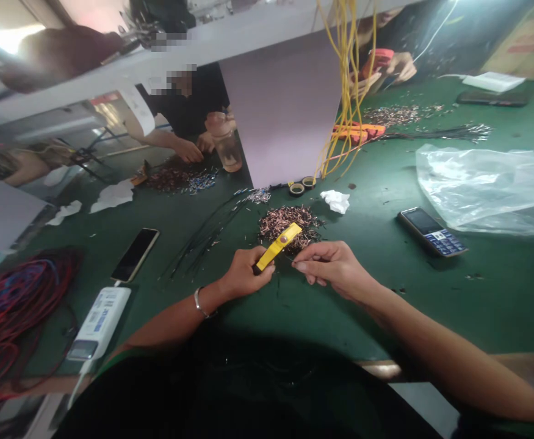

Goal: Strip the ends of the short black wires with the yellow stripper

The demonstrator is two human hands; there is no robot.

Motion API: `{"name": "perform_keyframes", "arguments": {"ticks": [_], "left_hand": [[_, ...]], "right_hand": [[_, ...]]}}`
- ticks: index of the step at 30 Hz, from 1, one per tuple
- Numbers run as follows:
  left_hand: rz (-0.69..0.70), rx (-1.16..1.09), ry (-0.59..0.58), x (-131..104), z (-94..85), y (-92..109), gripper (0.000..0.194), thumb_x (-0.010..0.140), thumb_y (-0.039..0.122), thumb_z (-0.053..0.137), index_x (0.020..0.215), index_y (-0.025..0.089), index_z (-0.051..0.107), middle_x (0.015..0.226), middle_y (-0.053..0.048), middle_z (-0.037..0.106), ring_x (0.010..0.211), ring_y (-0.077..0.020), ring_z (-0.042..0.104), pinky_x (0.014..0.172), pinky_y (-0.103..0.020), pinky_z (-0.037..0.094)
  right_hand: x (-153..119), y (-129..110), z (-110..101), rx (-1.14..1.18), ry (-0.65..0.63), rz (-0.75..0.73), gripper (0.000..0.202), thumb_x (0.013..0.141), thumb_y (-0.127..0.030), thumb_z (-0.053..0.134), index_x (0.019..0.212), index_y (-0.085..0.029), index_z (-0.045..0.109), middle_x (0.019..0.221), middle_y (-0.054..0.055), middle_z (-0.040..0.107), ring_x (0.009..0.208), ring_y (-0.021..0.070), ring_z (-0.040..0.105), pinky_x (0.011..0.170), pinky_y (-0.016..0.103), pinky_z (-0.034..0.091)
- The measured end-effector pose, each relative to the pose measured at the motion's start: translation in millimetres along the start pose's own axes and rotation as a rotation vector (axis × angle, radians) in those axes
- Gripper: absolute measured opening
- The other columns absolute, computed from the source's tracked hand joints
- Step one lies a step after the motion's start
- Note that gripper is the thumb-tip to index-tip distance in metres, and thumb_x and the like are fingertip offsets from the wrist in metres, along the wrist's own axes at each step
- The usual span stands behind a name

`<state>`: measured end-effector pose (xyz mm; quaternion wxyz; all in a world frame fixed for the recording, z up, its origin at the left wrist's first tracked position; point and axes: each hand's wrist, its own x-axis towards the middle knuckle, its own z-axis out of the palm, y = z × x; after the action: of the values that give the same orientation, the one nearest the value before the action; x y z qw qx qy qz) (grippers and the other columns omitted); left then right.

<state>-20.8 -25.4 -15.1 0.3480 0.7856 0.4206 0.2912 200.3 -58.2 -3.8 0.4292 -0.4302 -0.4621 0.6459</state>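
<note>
My left hand (249, 271) is closed around a yellow wire stripper (276, 249), whose head points up and to the right. My right hand (328, 268) pinches a thin dark wire (288, 258) between thumb and fingertips, just right of the tool. Whether the wire's far end touches the stripper is too small to tell. Just beyond both hands lies a pile of short copper-coloured and black wire pieces (289, 221). Long black wires (202, 235) spread over the green table to the left of the pile.
At left are a phone (135, 255), a white power bank (99, 323) and red cable coils (28, 305). A keypad phone (431, 231) and plastic bag (486, 189) lie right. Tape rolls (296, 189), tissue (335, 201) and a panel (285, 110) stand beyond; co-workers' hands (188, 149) work there.
</note>
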Motion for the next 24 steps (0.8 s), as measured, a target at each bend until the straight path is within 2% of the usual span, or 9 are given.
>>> {"name": "perform_keyframes", "arguments": {"ticks": [4, 7, 10, 18, 24], "left_hand": [[-0.209, -0.448, -0.161, 4, -3.2, -3, 0.021, 0.073, 0.027, 0.072, 0.083, 0.013, 0.060, 0.059, 0.003, 0.057, 0.045, -0.0093, 0.051, 0.048, -0.023, 0.041], [-0.259, -0.839, -0.334, 8, -6.5, -6, 0.027, 0.068, 0.024, 0.074, 0.088, 0.011, 0.061, 0.062, 0.000, 0.059, 0.049, -0.0127, 0.055, 0.051, -0.029, 0.048], [-0.281, -1.061, -0.471, 10, -9.7, -5, 0.031, 0.065, 0.020, 0.073, 0.093, 0.010, 0.064, 0.068, -0.004, 0.062, 0.055, -0.0153, 0.058, 0.055, -0.032, 0.050], [-0.321, -1.193, -0.684, 11, -13.4, 2, 0.039, 0.060, 0.021, 0.075, 0.097, 0.011, 0.068, 0.074, -0.008, 0.064, 0.061, -0.0198, 0.061, 0.060, -0.037, 0.051], [-0.337, -1.158, -0.710, 10, -14.1, -2, 0.041, 0.060, 0.027, 0.077, 0.097, 0.012, 0.067, 0.072, -0.007, 0.062, 0.060, -0.0206, 0.061, 0.058, -0.037, 0.053]], "right_hand": [[4, -5, -4, 0.014, 0.039, -0.005, 0.018, 0.062, -0.032, 0.081, 0.068, -0.017, 0.075, 0.042, -0.003, 0.057, 0.037, 0.0068, 0.043, 0.037, 0.022, 0.029], [6, -8, -11, 0.016, 0.108, -0.042, 0.017, 0.063, -0.033, 0.080, 0.068, -0.018, 0.075, 0.043, -0.003, 0.058, 0.038, 0.0069, 0.043, 0.037, 0.022, 0.029], [7, -10, -17, 0.036, 0.156, -0.093, 0.016, 0.065, -0.033, 0.080, 0.070, -0.019, 0.075, 0.046, -0.002, 0.060, 0.040, 0.0079, 0.046, 0.038, 0.023, 0.031], [9, -10, -22, 0.090, 0.153, -0.102, 0.013, 0.063, -0.029, 0.081, 0.069, -0.019, 0.076, 0.046, -0.003, 0.060, 0.042, 0.0081, 0.048, 0.039, 0.023, 0.031], [7, -13, -21, 0.120, 0.128, -0.093, 0.009, 0.063, -0.026, 0.080, 0.066, -0.019, 0.076, 0.045, -0.003, 0.060, 0.041, 0.0076, 0.047, 0.038, 0.022, 0.029]]}}
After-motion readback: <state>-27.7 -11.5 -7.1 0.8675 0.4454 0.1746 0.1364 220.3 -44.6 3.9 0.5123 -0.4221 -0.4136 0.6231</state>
